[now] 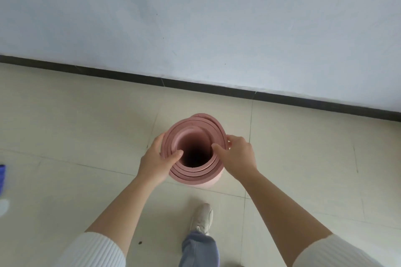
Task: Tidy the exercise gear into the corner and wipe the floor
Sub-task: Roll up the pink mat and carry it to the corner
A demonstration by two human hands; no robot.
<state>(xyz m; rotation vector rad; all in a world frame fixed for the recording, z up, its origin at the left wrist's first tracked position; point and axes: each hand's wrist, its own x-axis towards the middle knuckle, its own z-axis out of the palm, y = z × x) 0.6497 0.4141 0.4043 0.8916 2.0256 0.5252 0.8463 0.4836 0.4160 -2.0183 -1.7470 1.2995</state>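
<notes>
Arms outstretched; left hand (156, 159), right hand (237, 155) grip mat roll (195, 128) rim.

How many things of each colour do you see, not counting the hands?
pink rolled mat: 1
purple thing at the left edge: 1
white shoe: 1
Total: 3

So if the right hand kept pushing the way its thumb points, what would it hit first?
The right hand pinches the rim of the rolled pink mat, thumb pointing across the hollow. Pushing on, it would probably meet the mat's inner wall near the left hand first; depth is hard to judge.
</notes>
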